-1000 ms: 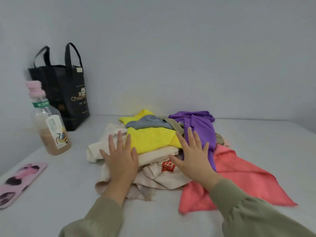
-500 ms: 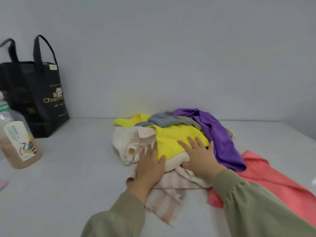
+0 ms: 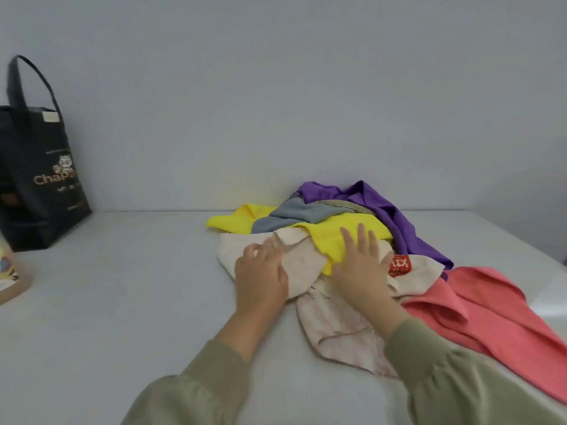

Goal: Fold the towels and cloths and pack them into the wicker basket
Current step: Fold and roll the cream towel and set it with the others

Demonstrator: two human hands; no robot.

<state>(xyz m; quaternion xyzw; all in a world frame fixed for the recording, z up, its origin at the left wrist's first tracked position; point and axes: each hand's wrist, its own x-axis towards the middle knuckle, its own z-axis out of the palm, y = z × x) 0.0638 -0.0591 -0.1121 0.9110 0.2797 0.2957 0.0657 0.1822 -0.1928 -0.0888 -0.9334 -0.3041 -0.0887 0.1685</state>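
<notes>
A loose pile of cloths lies on the white table (image 3: 122, 302): a cream towel (image 3: 303, 265), a yellow cloth (image 3: 334, 237), a grey cloth (image 3: 294, 214), a purple cloth (image 3: 392, 216) and a pink cloth (image 3: 491, 305) spreading to the right. A striped pale cloth (image 3: 340, 335) hangs toward me from under the pile. My left hand (image 3: 260, 277) rests on the cream towel with fingers slightly bent. My right hand (image 3: 362, 268) lies flat across the yellow cloth and the cream towel. No wicker basket is in view.
A black tote bag (image 3: 40, 179) stands at the back left against the wall. The bottom of a drink bottle (image 3: 9, 280) shows at the left edge. A red label (image 3: 400, 265) shows on the cream towel.
The view has swung left to right, so the bag and bottle slid toward the left edge. Both hands stay on the pile; the left hand has shifted onto the cream towel's left side.
</notes>
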